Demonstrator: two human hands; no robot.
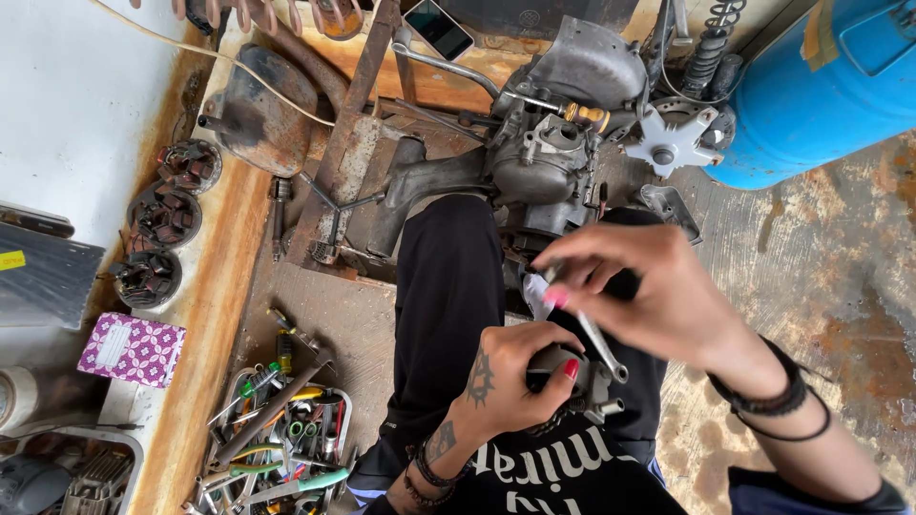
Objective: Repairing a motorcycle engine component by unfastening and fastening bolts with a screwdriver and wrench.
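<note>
My left hand (506, 377) grips a small grey metal engine part (584, 380) held over my lap. Above it, my right hand (639, 286) pinches a slim silver wrench (601, 345), whose lower end rests against that part. A scrap of white cloth (537, 298) shows under my right fingers. Straight ahead on the floor stands a grey engine block (549, 157) with a brass fitting (587, 115) on top. My black-trousered legs fill the middle of the view.
A metal tray full of screwdrivers and pliers (277, 434) lies at the lower left. Three copper-wound coils (164, 215) and a purple patterned box (131, 349) sit on the left ledge. A blue barrel (821, 91) stands upper right, a phone (437, 29) on the wooden board.
</note>
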